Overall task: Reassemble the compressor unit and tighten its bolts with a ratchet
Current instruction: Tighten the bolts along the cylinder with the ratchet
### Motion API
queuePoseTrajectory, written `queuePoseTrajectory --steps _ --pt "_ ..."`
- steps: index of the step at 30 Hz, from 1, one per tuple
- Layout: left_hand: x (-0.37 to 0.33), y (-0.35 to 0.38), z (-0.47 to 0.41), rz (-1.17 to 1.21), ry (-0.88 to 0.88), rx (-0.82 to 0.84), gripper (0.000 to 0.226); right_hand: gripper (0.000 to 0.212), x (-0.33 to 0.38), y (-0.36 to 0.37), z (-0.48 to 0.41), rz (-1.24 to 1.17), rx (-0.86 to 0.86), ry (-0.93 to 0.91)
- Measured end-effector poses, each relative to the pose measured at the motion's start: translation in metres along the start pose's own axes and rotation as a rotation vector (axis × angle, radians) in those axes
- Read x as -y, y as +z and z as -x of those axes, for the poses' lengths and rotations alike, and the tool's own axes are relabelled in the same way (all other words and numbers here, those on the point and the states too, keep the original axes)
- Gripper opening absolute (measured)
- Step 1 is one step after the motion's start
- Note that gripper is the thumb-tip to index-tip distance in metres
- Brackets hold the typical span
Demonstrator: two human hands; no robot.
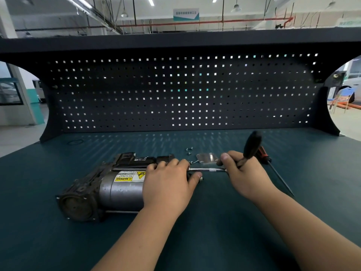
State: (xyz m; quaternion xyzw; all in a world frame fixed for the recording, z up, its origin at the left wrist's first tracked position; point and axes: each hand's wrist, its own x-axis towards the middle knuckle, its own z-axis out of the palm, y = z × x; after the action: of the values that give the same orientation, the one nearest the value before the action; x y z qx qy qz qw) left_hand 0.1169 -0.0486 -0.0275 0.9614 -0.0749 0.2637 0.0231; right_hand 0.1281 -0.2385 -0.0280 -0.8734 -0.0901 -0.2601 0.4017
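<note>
The compressor unit [109, 186] lies on its side on the dark green bench top, its grey motor cylinder bearing a yellow warning label. My left hand [168, 184] grips the cylinder's right end, fingers curled over the top. My right hand [242, 173] holds the ratchet [250, 145] by its head; the black handle sticks up and back, and the chrome extension bar [207, 169] runs left to the unit's right end, where its tip is hidden by my left fingers.
A small metal cover plate [207, 158] and several loose screws [189, 150] lie just behind my hands. A red-and-black screwdriver [273, 169] lies to the right. A black O-ring [75, 142] sits at the back left. A dark pegboard [183, 92] closes the bench's rear.
</note>
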Motion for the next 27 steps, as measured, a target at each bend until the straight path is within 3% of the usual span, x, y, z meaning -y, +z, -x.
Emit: queuePoseTrajectory --steps 4,9,14,17,20,24,27 --pt "-0.001 0.001 0.001 -0.001 -0.006 -0.002 0.049 0.041 0.015 -0.007 -0.012 -0.039 0.129 0.238" --pt "-0.001 0.001 0.000 -0.009 -0.004 0.012 0.047 0.037 0.027 -0.015 -0.011 -0.363 0.358 0.613" --pt "-0.001 0.000 -0.001 -0.044 -0.004 0.035 0.046 0.041 0.024 -0.014 -0.009 -0.458 0.391 0.632" --pt "-0.002 0.000 -0.002 -0.051 -0.007 0.044 0.046 0.040 0.019 -0.011 -0.007 -0.428 0.336 0.485" --pt "-0.002 0.000 -0.002 -0.042 -0.011 0.035 0.046 0.037 0.010 -0.008 -0.003 -0.212 0.240 0.244" --pt "-0.002 0.000 -0.001 -0.016 -0.020 0.023 0.045 0.016 -0.003 -0.012 0.002 0.064 0.123 -0.255" --pt "-0.002 -0.001 -0.001 0.004 -0.028 0.026 0.045 0.024 -0.002 -0.016 0.002 0.152 0.078 -0.492"
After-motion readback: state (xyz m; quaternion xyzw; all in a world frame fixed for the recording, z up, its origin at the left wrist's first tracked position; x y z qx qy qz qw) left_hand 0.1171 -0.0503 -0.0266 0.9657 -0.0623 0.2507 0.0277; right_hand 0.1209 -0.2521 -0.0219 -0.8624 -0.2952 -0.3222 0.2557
